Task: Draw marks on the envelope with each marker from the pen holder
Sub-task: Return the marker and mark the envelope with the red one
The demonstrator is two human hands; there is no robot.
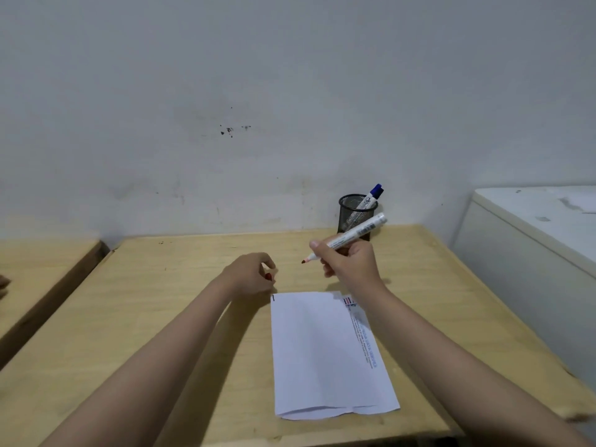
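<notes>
Your right hand [350,259] grips an uncapped white marker [353,235], its dark tip pointing left above the bench [161,317], just beyond the envelope [322,353]. Your left hand [250,275] is curled around a small red cap [268,276] near the envelope's far left corner, where a short dark mark [273,297] sits. The mesh pen holder [353,212] stands by the wall with a blue-capped marker [371,196] leaning inside.

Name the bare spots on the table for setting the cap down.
Free: table left of the envelope, and the strip right of it. Crowded: beyond the envelope, where left hand, right hand and pen holder sit.
</notes>
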